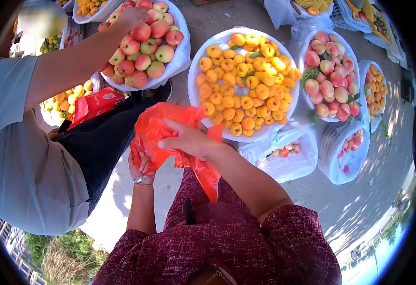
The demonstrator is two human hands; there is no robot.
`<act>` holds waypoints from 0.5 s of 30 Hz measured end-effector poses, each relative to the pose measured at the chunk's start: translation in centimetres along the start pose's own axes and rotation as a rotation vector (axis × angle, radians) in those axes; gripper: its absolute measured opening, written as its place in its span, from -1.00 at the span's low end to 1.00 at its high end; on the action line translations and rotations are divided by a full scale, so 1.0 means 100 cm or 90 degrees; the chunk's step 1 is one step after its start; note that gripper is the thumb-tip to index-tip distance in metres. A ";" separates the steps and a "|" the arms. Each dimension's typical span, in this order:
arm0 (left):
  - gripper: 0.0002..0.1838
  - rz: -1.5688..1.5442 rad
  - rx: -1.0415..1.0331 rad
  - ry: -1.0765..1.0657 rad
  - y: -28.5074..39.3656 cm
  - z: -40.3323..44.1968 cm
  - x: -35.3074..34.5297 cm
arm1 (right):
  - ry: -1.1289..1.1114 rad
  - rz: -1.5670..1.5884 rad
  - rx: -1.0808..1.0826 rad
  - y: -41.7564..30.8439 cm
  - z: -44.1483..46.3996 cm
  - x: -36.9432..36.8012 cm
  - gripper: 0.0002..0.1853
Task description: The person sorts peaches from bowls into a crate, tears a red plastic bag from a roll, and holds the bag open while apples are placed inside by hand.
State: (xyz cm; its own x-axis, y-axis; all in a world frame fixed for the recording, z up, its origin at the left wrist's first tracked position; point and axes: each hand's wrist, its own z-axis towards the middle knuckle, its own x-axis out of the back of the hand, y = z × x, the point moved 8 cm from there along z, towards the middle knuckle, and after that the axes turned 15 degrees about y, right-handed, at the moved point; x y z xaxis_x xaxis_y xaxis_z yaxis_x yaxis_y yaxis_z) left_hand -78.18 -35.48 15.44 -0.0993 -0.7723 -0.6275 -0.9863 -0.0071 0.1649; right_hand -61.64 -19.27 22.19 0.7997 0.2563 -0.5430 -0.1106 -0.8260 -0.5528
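A thin red plastic bag (158, 126) is bunched between my two hands, in front of my body. My left hand (140, 164), with a metal band at the wrist, has its fingers curled against the bag's lower left side. My right hand (186, 138) grips the bag from the right, thumb and fingers pressed on the plastic, and part of the bag hangs below it. Just beyond my hands are a basket of red and green apples (143, 47) and a large round basket of yellow-orange fruit (246, 85).
At the left, a person in a grey shirt (32, 171) reaches a hand (133, 18) into the apples. A red bag (96, 105) lies by that person's legs. Peaches (330, 76) fill a basket at the right. Nearer are a white-lined crate (300, 164) and another lined basket (333, 166).
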 end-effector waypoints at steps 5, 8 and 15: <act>-0.46 0.116 -0.080 0.093 -0.006 -0.034 0.005 | -0.203 -0.234 0.029 0.038 -0.052 -0.090 -0.33; -0.47 0.141 -0.058 0.210 -0.002 -0.041 0.013 | -0.183 -0.212 0.020 0.047 -0.048 -0.086 -0.30; -0.51 -0.015 -0.032 0.182 -0.005 -0.033 -0.005 | -0.045 -0.105 -0.005 0.037 -0.007 0.013 -0.19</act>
State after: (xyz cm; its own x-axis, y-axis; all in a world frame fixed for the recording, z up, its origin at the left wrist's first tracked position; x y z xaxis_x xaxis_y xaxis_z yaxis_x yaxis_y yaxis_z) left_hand -77.19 -37.19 18.15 -0.0286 -0.9191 -0.3929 -0.9795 -0.0526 0.1945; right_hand -60.62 -22.29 19.87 0.7628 0.4233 -0.4888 0.0234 -0.7735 -0.6333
